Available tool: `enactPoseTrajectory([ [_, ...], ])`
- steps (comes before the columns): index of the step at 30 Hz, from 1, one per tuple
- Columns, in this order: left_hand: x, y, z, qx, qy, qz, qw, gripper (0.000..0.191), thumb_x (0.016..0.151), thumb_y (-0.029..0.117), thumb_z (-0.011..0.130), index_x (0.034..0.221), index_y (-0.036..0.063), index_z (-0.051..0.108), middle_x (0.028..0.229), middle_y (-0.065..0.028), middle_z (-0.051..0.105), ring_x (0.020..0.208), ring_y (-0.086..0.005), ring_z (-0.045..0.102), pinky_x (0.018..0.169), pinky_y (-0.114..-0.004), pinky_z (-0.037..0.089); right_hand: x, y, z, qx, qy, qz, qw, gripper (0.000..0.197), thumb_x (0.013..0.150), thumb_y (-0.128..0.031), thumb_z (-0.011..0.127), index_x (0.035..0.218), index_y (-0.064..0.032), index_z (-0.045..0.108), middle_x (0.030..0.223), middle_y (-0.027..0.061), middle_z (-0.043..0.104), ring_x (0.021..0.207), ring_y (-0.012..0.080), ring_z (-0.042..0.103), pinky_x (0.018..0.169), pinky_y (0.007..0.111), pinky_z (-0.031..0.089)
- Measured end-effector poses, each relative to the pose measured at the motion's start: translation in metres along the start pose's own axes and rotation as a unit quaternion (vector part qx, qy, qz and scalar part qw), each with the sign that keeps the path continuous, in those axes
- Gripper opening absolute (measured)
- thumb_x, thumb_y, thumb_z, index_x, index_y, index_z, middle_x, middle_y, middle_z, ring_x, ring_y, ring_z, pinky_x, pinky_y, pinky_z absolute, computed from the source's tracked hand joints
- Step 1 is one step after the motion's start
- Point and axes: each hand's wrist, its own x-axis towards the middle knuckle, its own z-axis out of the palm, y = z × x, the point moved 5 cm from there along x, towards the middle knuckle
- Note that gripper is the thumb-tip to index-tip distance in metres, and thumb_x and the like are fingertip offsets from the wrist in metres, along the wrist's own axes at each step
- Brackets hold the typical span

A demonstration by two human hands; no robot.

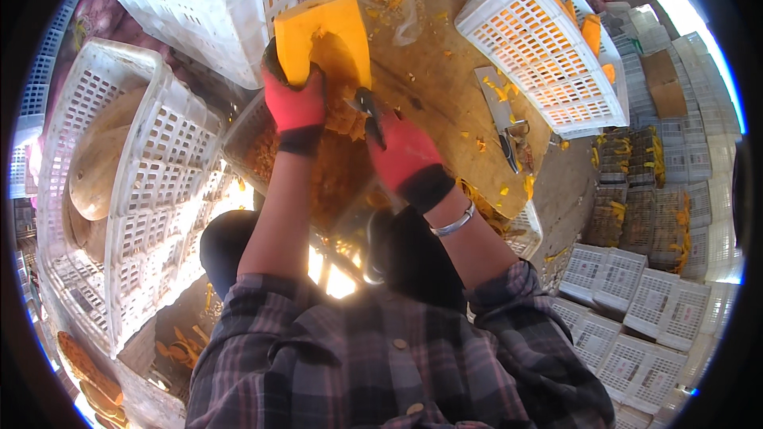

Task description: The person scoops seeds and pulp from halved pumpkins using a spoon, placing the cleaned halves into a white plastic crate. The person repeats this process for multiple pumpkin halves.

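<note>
My left hand (296,98), in a red and black work glove, grips a thick orange piece of pumpkin (340,18) by its near side. The flesh is bare, with a dark hollow facing me. In my right hand (405,146), gloved alike, is a small tool (365,102) with a dark handle and a short metal end; its exact kind is hard to tell. The tool's tip is close to the pumpkin's lower edge. Beneath both hands sits a tub (238,137) with wet orange pulp. A broad-bladed knife (498,110) lies on the wooden board (441,71) to the right.
White plastic crates with cut pumpkin stand at the back left (197,12) and back right (524,42). Whole tan pumpkins (101,161) fill a crate (161,149) at my left. A plastic bag (408,12) with seeds lies behind. Stacked crates (638,310) line the right.
</note>
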Motion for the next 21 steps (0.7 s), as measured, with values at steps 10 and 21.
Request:
enactPoseTrajectory([
  [10,-0.027,-0.051,0.000,-0.249,0.116,-0.206,0.939,0.063,0.081,-0.012,0.065,0.137,0.0058,0.042,0.122,-0.0107,0.059,0.104,-0.0247,0.062,0.090,-0.037,0.053,0.044,0.075,0.031,0.211,0.026,0.149,0.966,0.062,0.080,-0.027,0.077,0.131,-0.0028,0.052,0.114,0.0213,0.067,0.109,0.0364,0.063,0.093,0.039,0.050],
  [21,-0.060,-0.086,-0.067,-0.300,0.024,-0.405,0.863,0.048,0.083,0.010,0.071,0.128,0.0135,0.054,0.120,-0.0106,0.062,0.105,-0.0313,0.064,0.081,-0.050,0.057,0.094,0.065,0.051,0.069,-0.193,-0.022,0.978,0.053,0.084,-0.031,0.065,0.134,-0.0160,0.057,0.117,0.0193,0.067,0.110,0.0360,0.062,0.094,0.043,0.050],
])
